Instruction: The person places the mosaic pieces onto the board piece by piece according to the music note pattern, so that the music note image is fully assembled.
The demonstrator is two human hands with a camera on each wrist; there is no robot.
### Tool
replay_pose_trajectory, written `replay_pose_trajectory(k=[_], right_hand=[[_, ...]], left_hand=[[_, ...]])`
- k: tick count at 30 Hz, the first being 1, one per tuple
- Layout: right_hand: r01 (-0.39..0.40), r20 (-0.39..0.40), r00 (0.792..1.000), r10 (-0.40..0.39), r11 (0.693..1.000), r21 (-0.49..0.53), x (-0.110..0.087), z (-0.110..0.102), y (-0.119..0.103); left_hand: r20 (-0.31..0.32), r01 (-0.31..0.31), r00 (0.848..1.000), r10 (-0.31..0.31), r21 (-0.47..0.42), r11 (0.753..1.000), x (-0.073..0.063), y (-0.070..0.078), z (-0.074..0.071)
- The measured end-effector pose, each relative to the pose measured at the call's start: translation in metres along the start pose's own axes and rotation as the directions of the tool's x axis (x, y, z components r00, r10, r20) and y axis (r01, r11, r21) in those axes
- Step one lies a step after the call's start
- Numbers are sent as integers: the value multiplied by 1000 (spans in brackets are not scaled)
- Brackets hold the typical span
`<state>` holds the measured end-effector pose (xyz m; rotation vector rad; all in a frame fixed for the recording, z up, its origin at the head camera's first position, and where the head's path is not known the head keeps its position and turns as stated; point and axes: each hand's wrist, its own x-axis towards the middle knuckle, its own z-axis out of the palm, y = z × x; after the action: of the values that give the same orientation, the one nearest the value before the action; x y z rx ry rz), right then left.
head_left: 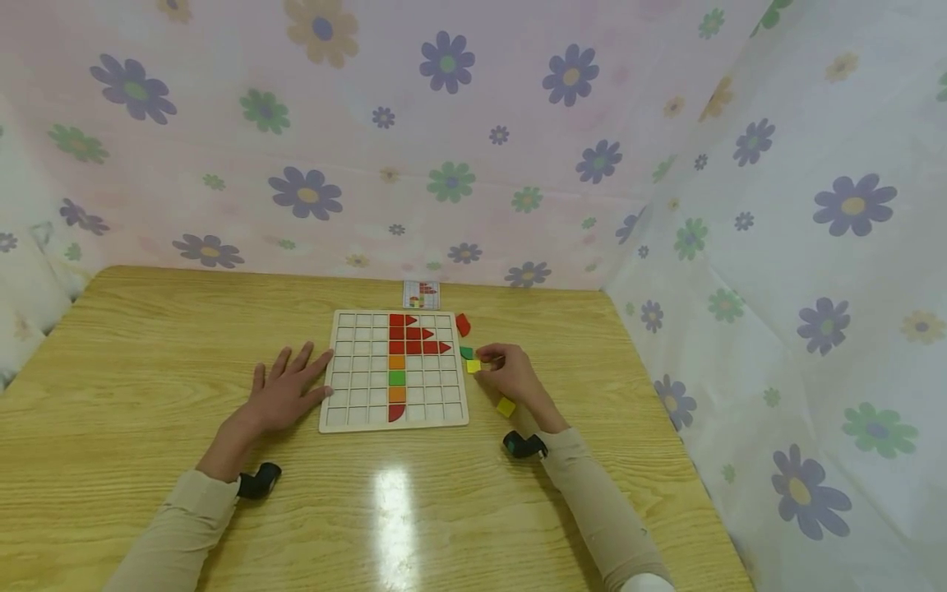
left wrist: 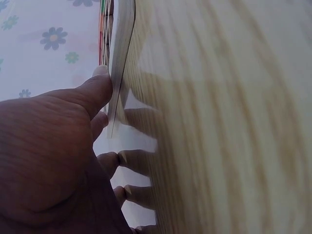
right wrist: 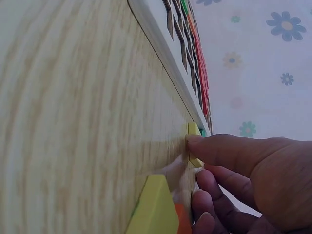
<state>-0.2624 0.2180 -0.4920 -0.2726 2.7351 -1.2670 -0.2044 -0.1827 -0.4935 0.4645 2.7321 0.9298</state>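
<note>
A wooden grid board (head_left: 362,426) lies on the table, holding red, orange and green tiles in its middle and upper right cells. My left hand (head_left: 284,395) lies spread, its thumb and a fingertip touching the board's left edge. Just off the board's right edge, my right hand (head_left: 512,376) pinches a yellow square tile (head_left: 473,367) between thumb and fingers; the right wrist view shows the thumb (right wrist: 214,147) on this tile, the fingertips partly hidden behind it. Beside it is a green piece (head_left: 467,353), close to the index fingertip.
A small printed pattern card (head_left: 422,295) lies behind the board. Loose pieces sit on the right: a red one (head_left: 463,325) near the upper corner and a yellow one (head_left: 506,407) below the right hand, with an orange piece (right wrist: 183,218) beside it. Flowered cloth hangs behind the table (head_left: 185,329).
</note>
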Motion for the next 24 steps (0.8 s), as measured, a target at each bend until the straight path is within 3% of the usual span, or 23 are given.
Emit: replay_pose_trajectory(k=[24], right_hand=[[-9, 11, 1000, 10, 999, -34, 3, 4, -3]], left_hand=[[-3, -2, 1000, 2, 7, 1000, 1, 0, 0]])
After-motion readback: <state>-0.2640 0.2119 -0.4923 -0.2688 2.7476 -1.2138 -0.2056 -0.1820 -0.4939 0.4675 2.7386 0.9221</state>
